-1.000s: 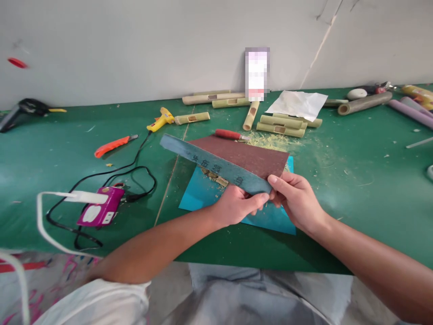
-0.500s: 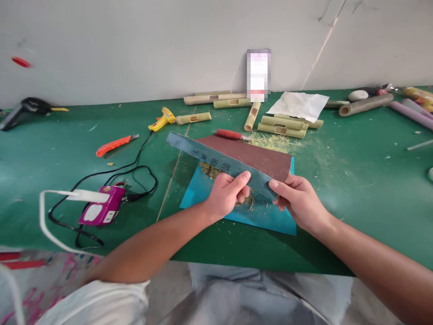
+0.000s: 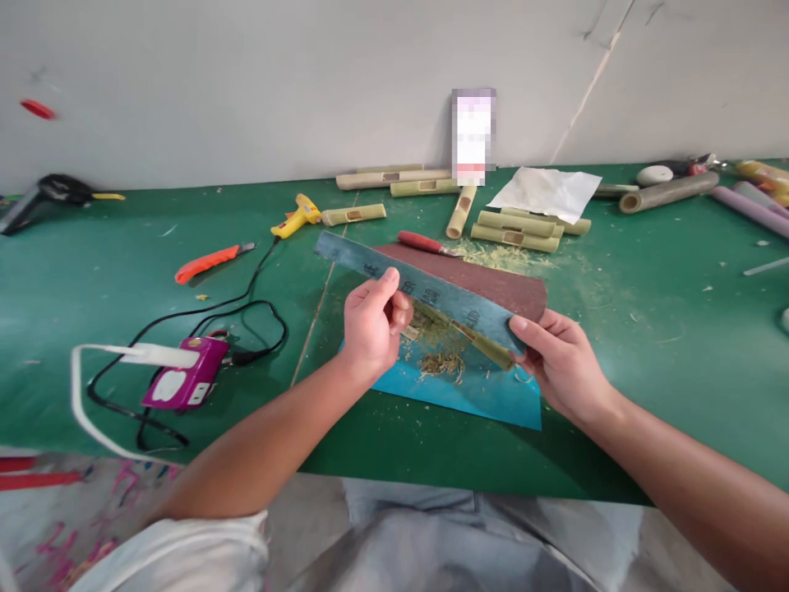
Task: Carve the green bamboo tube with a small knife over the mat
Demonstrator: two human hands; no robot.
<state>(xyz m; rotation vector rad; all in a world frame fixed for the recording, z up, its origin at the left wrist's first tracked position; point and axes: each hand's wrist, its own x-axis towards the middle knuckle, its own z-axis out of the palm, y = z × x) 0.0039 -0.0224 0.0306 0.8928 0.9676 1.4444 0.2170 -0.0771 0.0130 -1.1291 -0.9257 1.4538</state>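
A sheet of sandpaper (image 3: pixel 486 284) is held up over the middle of the table, its near edge folded so that a blue printed back strip shows above the reddish-brown face. My left hand (image 3: pixel 373 325) pinches the folded edge left of its middle. At the right end, my right hand (image 3: pixel 564 358) grips the corner between thumb and fingers. Below the fold lie a blue sheet (image 3: pixel 456 403), a green bamboo piece (image 3: pixel 486 347) and a small heap of shavings (image 3: pixel 442 364). A red-handled tool (image 3: pixel 422 242) is just beyond the sandpaper.
Cut bamboo tubes (image 3: pixel 518 237) and a white paper (image 3: pixel 546 193) lie at the back. Leftward are a yellow glue gun (image 3: pixel 297 218), an orange cutter (image 3: pixel 209 263) and a purple power block (image 3: pixel 188 374) with cables. A blurred-out panel (image 3: pixel 473 131) leans on the wall.
My left hand has moved left and up along the folded edge. The sandpaper has shifted slightly right, and more of the bamboo and shavings beneath it shows.
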